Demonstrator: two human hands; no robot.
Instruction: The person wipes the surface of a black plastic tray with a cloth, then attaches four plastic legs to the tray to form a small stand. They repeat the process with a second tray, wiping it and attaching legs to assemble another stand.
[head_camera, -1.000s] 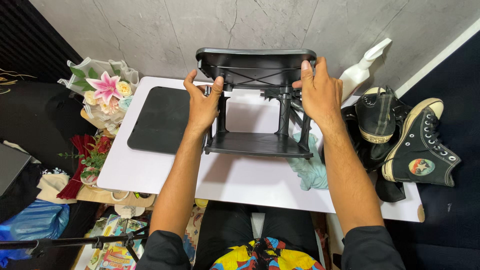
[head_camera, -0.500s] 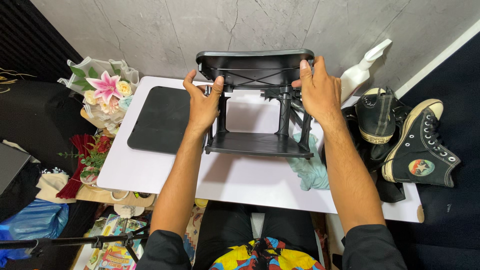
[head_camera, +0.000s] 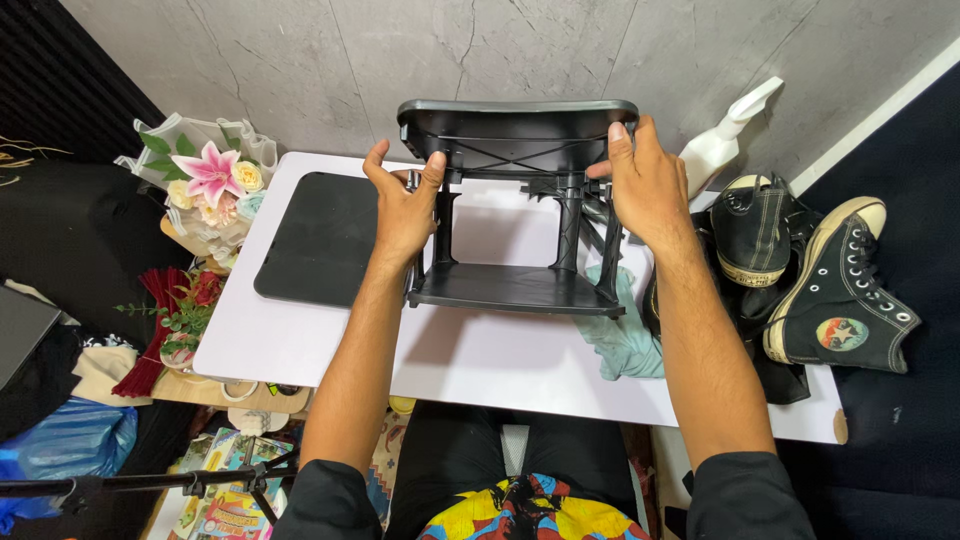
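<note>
Left hand is gripping, fingers curled, the left edge of the black two-tier rack; right hand is clasping its right edge. Rack is standing on the white surface, both shelves bare. Teal cloth is lying below the right hand.

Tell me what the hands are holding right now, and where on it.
Both hands, left hand and right hand, grip the black plastic rack by its top shelf's two ends.
</note>
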